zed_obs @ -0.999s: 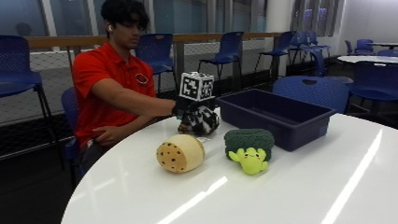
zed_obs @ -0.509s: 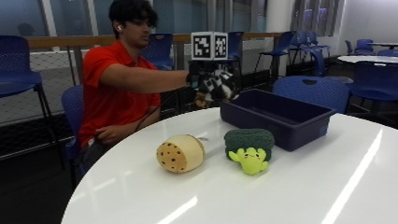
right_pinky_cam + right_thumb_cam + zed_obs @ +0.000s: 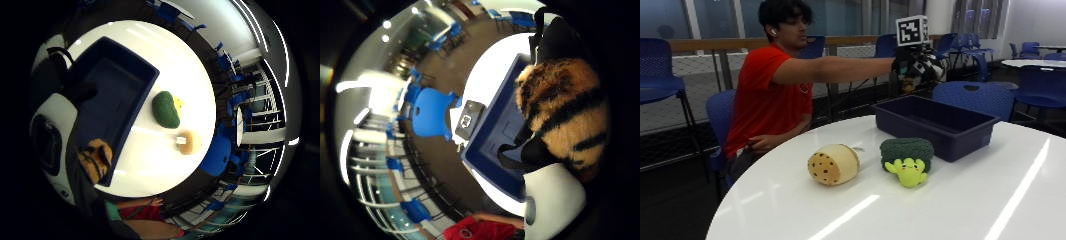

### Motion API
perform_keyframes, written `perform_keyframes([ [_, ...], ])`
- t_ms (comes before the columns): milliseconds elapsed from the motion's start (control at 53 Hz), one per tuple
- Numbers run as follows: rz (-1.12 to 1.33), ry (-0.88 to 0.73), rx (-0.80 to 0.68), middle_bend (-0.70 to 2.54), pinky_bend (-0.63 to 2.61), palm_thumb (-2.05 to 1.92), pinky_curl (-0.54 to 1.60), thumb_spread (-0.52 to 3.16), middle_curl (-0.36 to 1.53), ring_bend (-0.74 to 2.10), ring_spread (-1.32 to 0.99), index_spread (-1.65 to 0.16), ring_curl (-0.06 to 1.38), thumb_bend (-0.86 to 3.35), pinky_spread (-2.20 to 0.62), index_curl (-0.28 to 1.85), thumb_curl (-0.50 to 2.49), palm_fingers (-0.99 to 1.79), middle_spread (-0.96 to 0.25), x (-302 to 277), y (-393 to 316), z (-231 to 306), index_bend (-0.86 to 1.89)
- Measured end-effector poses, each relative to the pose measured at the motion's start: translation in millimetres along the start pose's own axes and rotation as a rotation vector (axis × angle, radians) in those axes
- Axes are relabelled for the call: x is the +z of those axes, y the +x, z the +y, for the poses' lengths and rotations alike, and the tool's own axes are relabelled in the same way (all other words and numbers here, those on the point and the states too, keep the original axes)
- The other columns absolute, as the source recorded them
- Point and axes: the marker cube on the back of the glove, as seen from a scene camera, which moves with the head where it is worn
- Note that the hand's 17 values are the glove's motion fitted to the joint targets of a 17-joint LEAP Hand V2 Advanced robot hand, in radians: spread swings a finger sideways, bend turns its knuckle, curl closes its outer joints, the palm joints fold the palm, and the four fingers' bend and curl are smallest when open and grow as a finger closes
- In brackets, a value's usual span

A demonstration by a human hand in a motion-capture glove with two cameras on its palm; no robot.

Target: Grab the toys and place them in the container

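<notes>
The person holds the gloved right hand point(image 3: 919, 62) high above the dark blue container point(image 3: 933, 125), with the arm stretched out over the white round table point(image 3: 840, 210). The fingers are curled around a striped orange and black plush toy point(image 3: 565, 110); which way its long axis points I cannot tell. The container's long axis runs away from the person. 2 more toys lie on the table beside the container: a green broccoli plush point(image 3: 906, 152), its yellow-green face turned away from the container, and a round tan cookie plush point(image 3: 833, 165) just beside it. No writing can be read.
</notes>
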Motion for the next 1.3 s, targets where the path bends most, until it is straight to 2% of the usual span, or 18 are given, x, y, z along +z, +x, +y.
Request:
perform_keyframes([
  [75, -0.036, -0.059, -0.026, 0.35, 0.96, 0.65, 0.38, 0.76, 0.58, 0.92, -0.49, -0.42, 0.46, 0.01, -0.47, 0.29, 0.80, 0.98, -0.47, 16.5, 0.9, -3.7, 0.16],
  [132, -0.019, -0.173, -0.129, 0.30, 0.98, 0.65, 0.38, 0.78, 0.58, 0.89, -0.49, -0.42, 0.46, 0.01, -0.47, 0.29, 0.81, 0.91, -0.46, 30.2, 5.1, 1.5, 0.15],
  [170, -0.036, -0.236, -0.165, 0.17, 1.05, 0.48, 0.41, 0.92, 0.54, 0.86, -0.47, -0.42, 0.46, -0.08, -0.45, 0.27, 0.75, 0.67, -0.42, 35.1, 2.9, 6.4, 0.08],
  [189, -0.027, -0.253, -0.183, 0.14, 1.03, 0.43, 0.41, 0.97, 0.54, 0.82, -0.45, -0.42, 0.46, -0.08, -0.41, 0.29, 0.73, 0.50, -0.40, 37.3, 3.6, 8.6, 0.12],
  [226, 0.017, -0.262, -0.233, 0.12, 1.06, 0.28, 0.46, 1.01, 0.53, 0.62, -0.32, -0.41, 0.44, -0.13, -0.28, 0.32, 0.67, -0.02, -0.32, 40.9, 10.8, 11.8, 0.15],
  [264, 0.022, -0.258, -0.259, 0.13, 1.12, 0.16, 0.47, 1.04, 0.51, 0.42, -0.23, -0.40, 0.40, -0.14, -0.21, 0.32, 0.62, -0.22, -0.26, 41.9, 18.6, 14.1, 0.16],
  [320, 0.004, -0.245, -0.228, 0.11, 1.11, 0.05, 0.41, 1.07, 0.46, 0.25, -0.14, -0.39, 0.30, -0.11, -0.12, 0.30, 0.56, -0.24, -0.19, 42.9, 33.2, 17.7, 0.16],
  [415, 0.017, -0.223, -0.072, 0.11, 1.10, -0.05, 0.39, 1.09, 0.41, 0.16, -0.05, -0.38, 0.24, -0.07, -0.02, 0.28, 0.50, -0.21, -0.13, 48.5, 73.2, 23.5, 0.15],
  [566, 0.058, -0.249, -0.033, 0.13, 1.04, -0.11, 0.36, 1.08, 0.36, 0.15, 0.03, -0.38, 0.21, -0.09, 0.07, 0.30, 0.40, -0.19, -0.09, 62.4, 158.3, 52.8, 0.18],
  [848, 0.016, -0.292, 0.207, 0.15, 1.02, -0.16, 0.34, 0.95, 0.32, 0.13, 0.07, -0.38, 0.18, -0.12, 0.14, 0.30, 0.28, -0.18, -0.07, 100.2, 297.1, 107.0, 0.16],
  [1056, -0.019, -0.311, 0.299, 0.15, 1.02, -0.16, 0.33, 0.92, 0.30, 0.14, 0.07, -0.38, 0.16, -0.12, 0.16, 0.31, 0.23, -0.17, -0.07, 134.1, 349.2, 141.7, 0.17],
  [1301, -0.073, -0.342, 0.334, 0.14, 1.02, -0.14, 0.33, 0.92, 0.28, 0.14, 0.07, -0.39, 0.14, -0.10, 0.16, 0.32, 0.19, -0.15, -0.07, 148.9, 367.1, 151.8, 0.19],
])
